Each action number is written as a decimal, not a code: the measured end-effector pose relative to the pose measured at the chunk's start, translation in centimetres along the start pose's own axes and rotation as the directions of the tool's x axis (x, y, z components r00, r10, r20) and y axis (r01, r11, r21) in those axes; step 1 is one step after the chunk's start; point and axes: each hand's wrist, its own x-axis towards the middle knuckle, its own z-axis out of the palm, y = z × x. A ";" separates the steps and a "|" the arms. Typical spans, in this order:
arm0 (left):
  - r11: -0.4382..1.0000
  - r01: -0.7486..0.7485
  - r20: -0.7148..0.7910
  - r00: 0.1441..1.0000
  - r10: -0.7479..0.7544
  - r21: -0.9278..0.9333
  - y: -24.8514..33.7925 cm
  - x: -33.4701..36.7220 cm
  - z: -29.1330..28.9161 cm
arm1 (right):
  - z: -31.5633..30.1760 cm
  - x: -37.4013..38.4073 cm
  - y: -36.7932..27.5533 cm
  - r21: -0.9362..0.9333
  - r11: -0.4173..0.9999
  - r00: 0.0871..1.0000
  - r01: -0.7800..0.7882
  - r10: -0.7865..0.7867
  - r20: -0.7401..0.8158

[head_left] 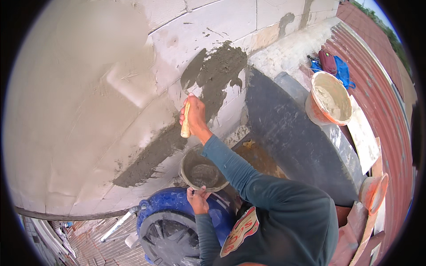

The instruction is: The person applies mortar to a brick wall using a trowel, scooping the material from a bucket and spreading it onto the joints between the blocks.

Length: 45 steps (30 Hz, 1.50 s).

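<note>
My right hand is closed round the pale wooden handle of a trowel. Its blade lies against the block wall, at the left edge of a patch of wet grey mortar. Another mortar strip runs down the wall to the lower left. Below the trowel, my left hand grips the near rim of a round mortar bucket, its fingers at the edge. Some grey mortar sits in the bottom of this bucket.
Under the bucket stands a blue drum with a dark lid. A dark sloping slab lies to the right. Beyond it are an orange bucket holding mortar, a second orange bucket, blue and maroon bags, and a red corrugated roof.
</note>
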 end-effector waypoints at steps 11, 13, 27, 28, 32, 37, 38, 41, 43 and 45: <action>1.000 0.013 0.047 0.999 -0.014 0.011 0.1 -0.4 2.3 | -15.8 12.8 3.1 -0.157 0.988 0.907 -0.014 -0.054 -0.418; 1.000 0.000 0.040 0.999 -0.001 0.011 -0.2 0.6 2.4 | -16.1 12.0 4.3 0.100 0.987 0.920 -0.125 0.153 -0.360; 1.000 -0.010 -0.005 1.000 0.010 0.021 -1.0 3.8 7.0 | -2.4 2.2 0.8 -0.260 0.902 0.938 0.344 -0.318 0.138; 1.000 -0.009 -0.015 1.000 0.009 -0.012 -1.3 3.3 7.2 | -3.9 3.5 0.4 -0.323 0.854 0.912 0.407 -0.397 0.100; 1.000 0.008 -0.061 0.998 -0.009 -0.008 -1.8 2.7 8.1 | -11.0 10.3 2.9 -0.584 0.687 0.843 0.433 -0.537 -0.007; 0.999 0.004 -0.127 0.992 0.001 0.038 -2.6 2.5 7.2 | -14.6 10.0 8.5 -0.155 0.982 0.960 -0.105 0.059 -0.274; 0.999 0.009 -0.133 0.991 -0.004 0.036 -2.9 2.5 6.6 | -14.7 9.3 9.3 -0.045 0.985 0.940 -0.165 0.144 -0.309; 0.999 0.019 -0.144 0.989 -0.012 0.049 -2.9 2.8 5.6 | -13.9 7.6 10.2 0.118 0.953 0.890 -0.278 0.302 -0.341; 0.997 0.030 -0.175 0.984 -0.017 0.071 -3.0 2.4 5.1 | -12.8 6.9 9.1 0.324 0.894 0.859 -0.310 0.409 -0.307; 0.997 0.015 -0.169 0.986 -0.002 0.074 -3.1 2.4 4.5 | -12.1 7.3 7.2 0.576 0.763 0.836 -0.294 0.497 -0.233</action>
